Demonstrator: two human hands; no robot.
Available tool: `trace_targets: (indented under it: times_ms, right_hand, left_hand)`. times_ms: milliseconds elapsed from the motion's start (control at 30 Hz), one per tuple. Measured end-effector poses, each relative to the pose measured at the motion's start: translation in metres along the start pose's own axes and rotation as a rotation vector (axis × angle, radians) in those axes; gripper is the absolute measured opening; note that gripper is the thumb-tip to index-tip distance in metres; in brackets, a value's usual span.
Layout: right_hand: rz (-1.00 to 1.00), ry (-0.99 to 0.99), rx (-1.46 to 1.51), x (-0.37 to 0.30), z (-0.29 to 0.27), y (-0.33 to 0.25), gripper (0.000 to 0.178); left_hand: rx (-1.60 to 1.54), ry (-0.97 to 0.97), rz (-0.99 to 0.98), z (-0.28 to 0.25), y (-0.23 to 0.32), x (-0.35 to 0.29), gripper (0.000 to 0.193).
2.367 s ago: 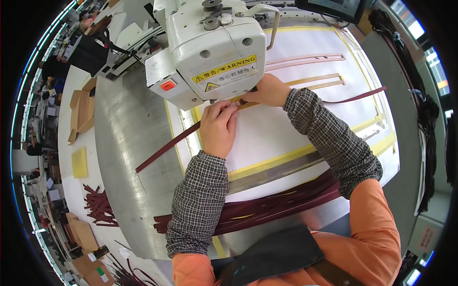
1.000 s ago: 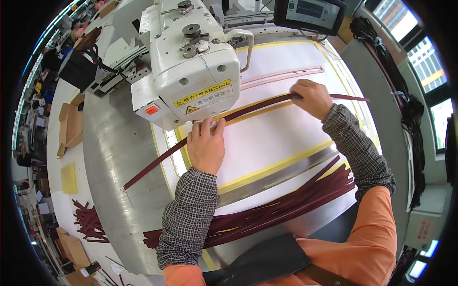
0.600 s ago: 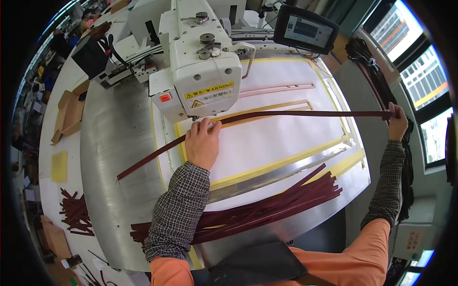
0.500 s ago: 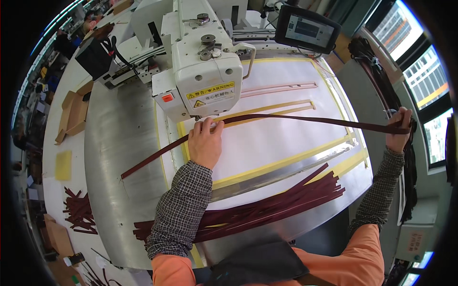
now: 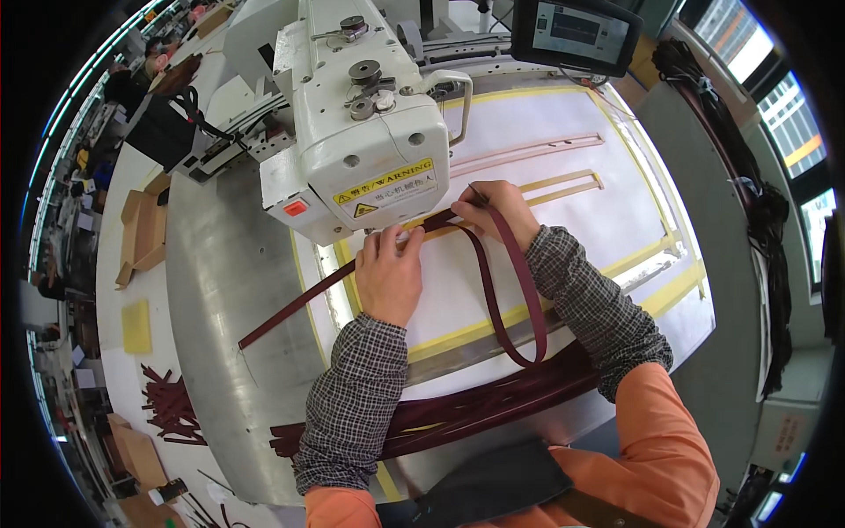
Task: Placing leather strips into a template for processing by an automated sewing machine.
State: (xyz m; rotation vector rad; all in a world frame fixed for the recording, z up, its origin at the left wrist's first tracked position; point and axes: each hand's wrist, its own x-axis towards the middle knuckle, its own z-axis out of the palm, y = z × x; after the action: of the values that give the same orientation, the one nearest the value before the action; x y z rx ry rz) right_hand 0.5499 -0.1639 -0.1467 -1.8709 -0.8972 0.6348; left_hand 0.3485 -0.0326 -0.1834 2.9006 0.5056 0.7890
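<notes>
A long dark red strap (image 5: 299,305) runs from the bare metal on the left up to the sewing machine head (image 5: 378,158). My left hand (image 5: 389,280) is closed on the strap just below the head, its fingertips pressing near a small white piece. Right of it, my right hand (image 5: 502,211) pinches the strap close to the machine. Between the hands and the near side, the strap hangs in a loop (image 5: 534,308) over the white sheet (image 5: 458,290). The needle area is hidden behind the head and my fingers.
A pile of dark red straps (image 5: 493,396) lies along the near edge, partly under my forearms. More strips (image 5: 172,405), a yellow pad (image 5: 136,326) and a cardboard box (image 5: 143,231) sit left. A screen (image 5: 576,35) stands behind; dark strap bundles (image 5: 770,229) hang at right.
My right hand has come in from the far right to the machine head, bringing the strap's far part back into a loop. My left hand stays on the strap.
</notes>
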Motion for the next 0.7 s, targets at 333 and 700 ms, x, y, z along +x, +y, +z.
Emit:
trace_targets:
  times_ms: [333, 700]
  right_hand:
    - [-0.071, 0.048, -0.33, 0.011, -0.013, 0.006, 0.032]
    - [-0.253, 0.035, -0.331, 0.02, 0.014, 0.018, 0.034]
  left_hand:
    - [0.007, -0.014, -0.012, 0.0, -0.002, -0.002, 0.041]
    - [-0.014, -0.014, -0.014, -0.001, 0.001, -0.001, 0.044]
